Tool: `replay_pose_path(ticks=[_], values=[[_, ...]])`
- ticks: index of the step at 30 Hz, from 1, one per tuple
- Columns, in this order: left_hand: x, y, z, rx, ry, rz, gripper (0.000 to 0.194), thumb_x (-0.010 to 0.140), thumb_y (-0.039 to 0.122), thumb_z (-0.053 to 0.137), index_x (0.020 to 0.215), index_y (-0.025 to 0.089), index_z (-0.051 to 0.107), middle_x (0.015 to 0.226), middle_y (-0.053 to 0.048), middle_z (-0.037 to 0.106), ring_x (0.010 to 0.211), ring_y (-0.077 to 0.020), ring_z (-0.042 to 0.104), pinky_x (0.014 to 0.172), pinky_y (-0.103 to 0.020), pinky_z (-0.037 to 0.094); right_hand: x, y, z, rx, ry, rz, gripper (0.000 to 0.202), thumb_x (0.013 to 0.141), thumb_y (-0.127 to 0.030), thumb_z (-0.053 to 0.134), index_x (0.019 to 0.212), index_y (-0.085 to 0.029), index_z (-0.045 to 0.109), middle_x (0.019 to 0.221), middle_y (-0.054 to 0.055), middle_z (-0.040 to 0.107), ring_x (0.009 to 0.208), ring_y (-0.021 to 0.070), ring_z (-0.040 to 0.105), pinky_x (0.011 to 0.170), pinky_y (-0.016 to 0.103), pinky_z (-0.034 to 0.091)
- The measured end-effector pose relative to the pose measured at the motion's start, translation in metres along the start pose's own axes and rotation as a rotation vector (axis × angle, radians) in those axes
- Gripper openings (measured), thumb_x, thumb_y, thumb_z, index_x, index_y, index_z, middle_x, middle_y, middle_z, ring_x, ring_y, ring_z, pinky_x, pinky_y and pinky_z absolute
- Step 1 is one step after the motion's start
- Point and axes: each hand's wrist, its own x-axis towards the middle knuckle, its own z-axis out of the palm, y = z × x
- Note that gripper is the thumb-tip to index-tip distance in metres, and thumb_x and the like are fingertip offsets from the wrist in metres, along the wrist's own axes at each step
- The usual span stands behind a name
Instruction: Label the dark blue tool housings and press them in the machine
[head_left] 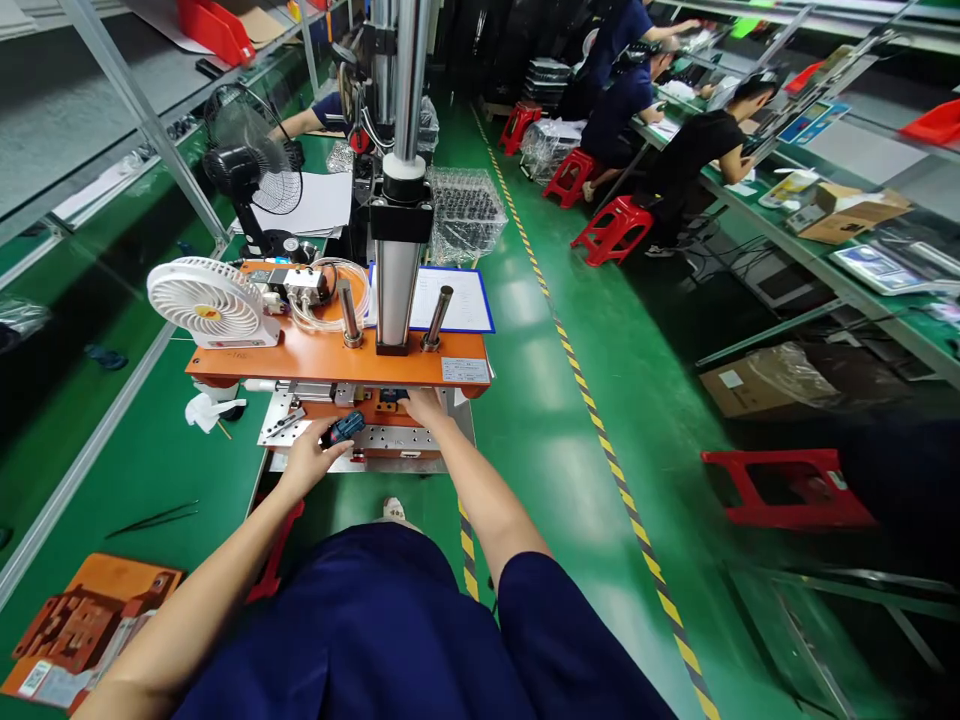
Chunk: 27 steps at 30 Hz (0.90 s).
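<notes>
My left hand (306,462) is closed around a small dark blue moulded part (343,429), held just in front of the press fixture. My right hand (424,407) reaches under the orange top plate (330,362) of the press. Its fingers are at a second dark blue part (391,397) on the orange fixture block and seem to grip it; the plate partly hides them. Below, the silver perforated base plate (390,437) spans the front of the press. A small metal clamp (286,421) lies on its left side.
On the orange plate stand a white fan (213,303), a vertical cylinder (394,290) and two guide posts. Tweezers (154,520) and an orange fixture (120,585) lie on the green bench at left. Co-workers sit on red stools (615,228) at the right-hand benches.
</notes>
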Motion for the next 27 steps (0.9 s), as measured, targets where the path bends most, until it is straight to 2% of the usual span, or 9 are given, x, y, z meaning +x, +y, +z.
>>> replay_pose_path(ticks=[2,5,10,14,18,22,24,27], values=[[0.018,0.001,0.003,0.058,-0.019,0.036,0.051,0.081,0.048,0.068,0.124,0.019,0.065,0.121,-0.012,0.073,0.112,-0.0314,0.068,0.099,-0.044,0.053,-0.011,0.002,0.000,0.025,0.050,-0.012,0.028,0.088,-0.031,0.070,0.113,-0.018,0.068,0.122,0.014,0.069,0.131,0.0340,0.051,0.112,0.050,0.035],[0.049,0.005,0.017,0.108,-0.058,0.097,0.049,0.084,0.039,0.069,0.129,0.020,0.063,0.129,-0.013,0.070,0.119,-0.0330,0.065,0.104,-0.044,0.050,-0.052,0.009,-0.002,0.085,0.166,0.008,0.033,0.091,-0.032,0.065,0.120,-0.017,0.064,0.128,0.015,0.064,0.129,0.0318,0.051,0.112,0.048,0.037],[0.098,0.022,0.062,0.153,-0.193,0.184,0.033,0.083,0.031,0.073,0.115,0.023,0.071,0.121,-0.010,0.073,0.119,-0.0356,0.064,0.102,-0.045,0.050,-0.144,0.029,0.002,0.215,0.348,0.113,0.034,0.090,-0.034,0.063,0.120,-0.018,0.062,0.128,0.016,0.061,0.123,0.0284,0.055,0.110,0.048,0.042],[0.118,0.031,0.089,0.167,-0.260,0.222,0.029,0.085,0.036,0.072,0.110,0.020,0.071,0.121,-0.013,0.072,0.125,-0.0385,0.059,0.104,-0.047,0.047,-0.187,0.050,0.001,0.306,0.434,0.235,0.034,0.086,-0.041,0.066,0.110,-0.018,0.065,0.121,0.015,0.064,0.116,0.0281,0.058,0.109,0.049,0.043],[0.114,0.035,0.100,0.147,-0.297,0.251,0.042,0.089,0.050,0.066,0.118,0.020,0.068,0.131,-0.015,0.067,0.133,-0.0379,0.053,0.109,-0.048,0.043,-0.191,0.069,0.000,0.398,0.501,0.375,0.041,0.079,-0.048,0.070,0.106,-0.018,0.066,0.121,0.014,0.064,0.114,0.0276,0.059,0.107,0.047,0.044],[0.104,0.033,0.097,0.114,-0.258,0.225,0.046,0.086,0.054,0.066,0.118,0.021,0.068,0.130,-0.013,0.068,0.132,-0.0357,0.054,0.111,-0.047,0.041,-0.162,0.088,0.002,0.534,0.532,0.527,0.053,0.081,-0.063,0.059,0.102,-0.015,0.066,0.099,0.012,0.070,0.092,0.0238,0.066,0.088,0.042,0.055],[0.101,0.021,0.080,0.115,-0.151,0.154,0.046,0.085,0.053,0.067,0.119,0.022,0.069,0.130,-0.012,0.068,0.131,-0.0351,0.054,0.113,-0.047,0.039,-0.144,0.091,0.001,0.607,0.523,0.554,0.059,0.081,-0.070,0.050,0.098,-0.015,0.065,0.085,0.009,0.069,0.080,0.0228,0.068,0.078,0.041,0.058],[0.090,-0.019,0.029,0.146,0.168,-0.071,0.044,0.097,0.046,0.051,0.127,0.016,0.064,0.135,-0.017,0.064,0.134,-0.0353,0.051,0.115,-0.053,0.035,-0.121,0.083,-0.001,0.694,0.431,0.501,0.064,0.075,-0.079,0.046,0.093,-0.020,0.065,0.068,0.005,0.063,0.062,0.0249,0.067,0.059,0.043,0.059]])
